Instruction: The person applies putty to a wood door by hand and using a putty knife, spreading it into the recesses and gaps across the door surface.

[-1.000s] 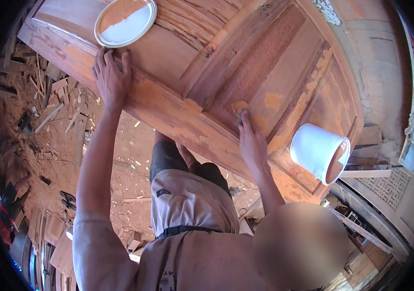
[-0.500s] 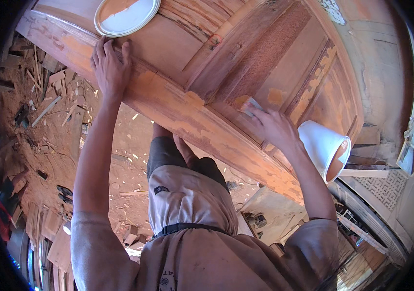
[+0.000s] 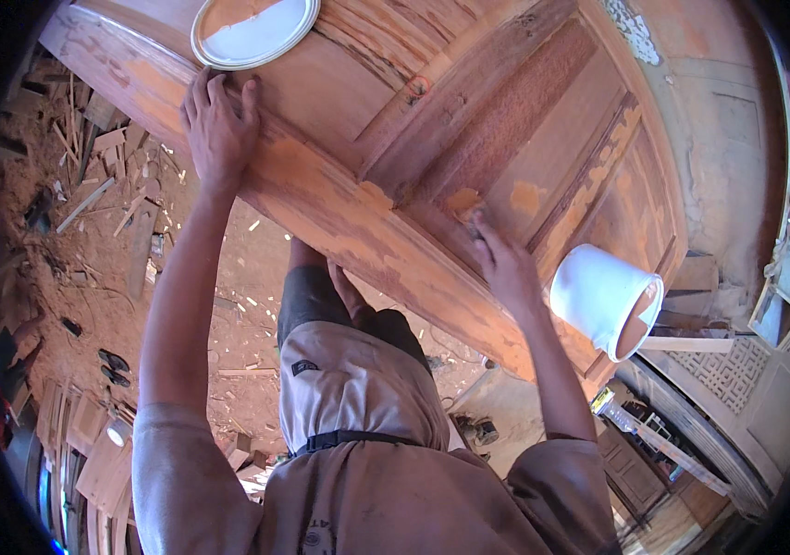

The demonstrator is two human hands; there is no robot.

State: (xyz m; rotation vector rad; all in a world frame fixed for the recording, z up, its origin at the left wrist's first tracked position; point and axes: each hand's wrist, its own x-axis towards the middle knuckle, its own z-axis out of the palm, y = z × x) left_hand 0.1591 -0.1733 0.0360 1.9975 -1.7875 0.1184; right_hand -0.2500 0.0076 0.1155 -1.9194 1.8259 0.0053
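Wooden panel [image 3: 557, 162], scraper [image 3: 475, 223] now edge-on

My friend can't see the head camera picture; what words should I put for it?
A person's right hand reaches over a reddish wooden panel with orange patches, while the left hand rests on its edge. A round white lid and a white bucket sit on it.

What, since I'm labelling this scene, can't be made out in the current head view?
Whatever the right hand may grip: head view, mostly hidden by its fingers.
Underside of the left hand: head view, hidden by the back of that hand.
Far rim of the white lid: head view, cut off by the top edge.
How full the bucket is: head view, its wall hides most of the inside.
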